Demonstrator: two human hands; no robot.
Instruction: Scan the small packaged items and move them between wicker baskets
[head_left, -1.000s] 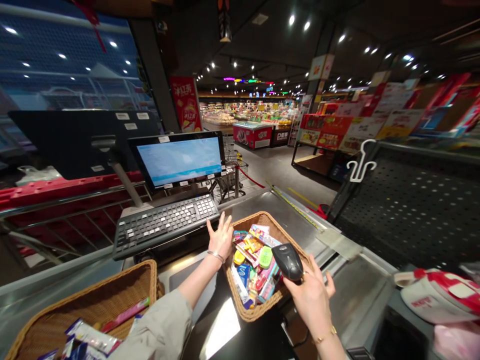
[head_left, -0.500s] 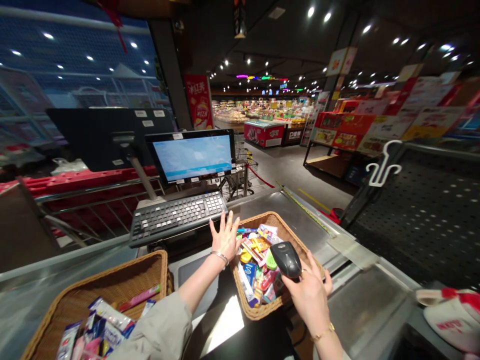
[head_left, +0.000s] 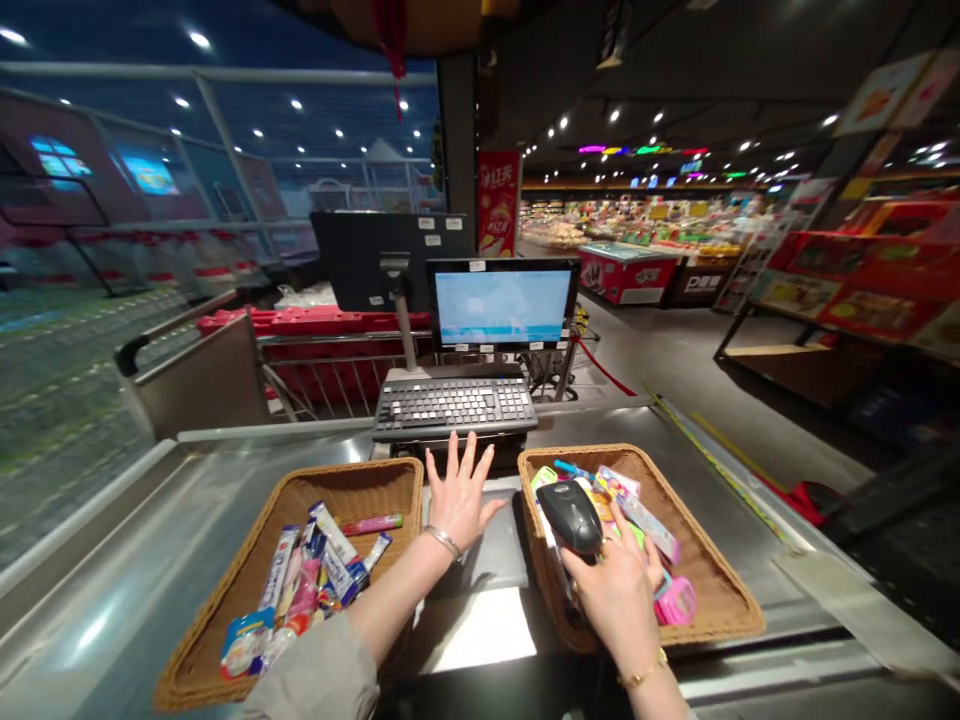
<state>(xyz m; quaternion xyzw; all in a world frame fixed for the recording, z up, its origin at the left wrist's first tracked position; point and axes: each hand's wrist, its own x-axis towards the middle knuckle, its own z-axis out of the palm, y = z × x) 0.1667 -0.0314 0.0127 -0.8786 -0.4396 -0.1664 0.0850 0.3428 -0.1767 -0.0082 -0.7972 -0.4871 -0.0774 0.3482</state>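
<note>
My right hand [head_left: 619, 595] grips a black handheld barcode scanner [head_left: 570, 514] and holds it over the right wicker basket [head_left: 720, 595], which contains several small colourful packets [head_left: 637, 515]. My left hand [head_left: 459, 498] is spread flat, fingers apart, above the flat scanner plate [head_left: 491, 560] between the two baskets, just in front of the grey keyboard [head_left: 454, 404]. It holds nothing. The left wicker basket [head_left: 247, 590] holds several packets and sticks [head_left: 315, 570].
A lit checkout screen [head_left: 502, 305] stands behind the keyboard, with a dark customer display [head_left: 382, 255] to its left. The steel counter [head_left: 135, 560] runs left and right. Red trolleys [head_left: 315, 350] and a rail stand beyond. Shop shelves [head_left: 855, 290] and freezers fill the right.
The view has swung left, bringing both baskets fully into sight. My left hand has left the right basket's rim and now hovers over the scanner plate. My right hand still holds the scanner.
</note>
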